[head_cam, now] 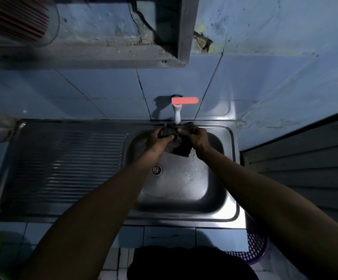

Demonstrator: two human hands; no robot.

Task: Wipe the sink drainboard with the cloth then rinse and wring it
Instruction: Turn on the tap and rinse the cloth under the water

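Observation:
A dark cloth (179, 147) hangs under the white tap (177, 115) with the red lever (184, 100), over the steel sink basin (184, 184). My left hand (159, 139) grips the cloth's left part and my right hand (197, 137) grips its right part, both just below the spout. The cloth's lower corner droops between my wrists. Water lies splashed on the basin floor near the drain (157, 170). The ribbed drainboard (67, 162) stretches to the left of the basin.
Blue tiles cover the wall behind the sink. A metal-framed shelf (107, 55) juts out overhead at the upper left. A purple perforated basket (255, 247) stands on the floor at the lower right. Grey slatted boards (305, 168) flank the sink's right side.

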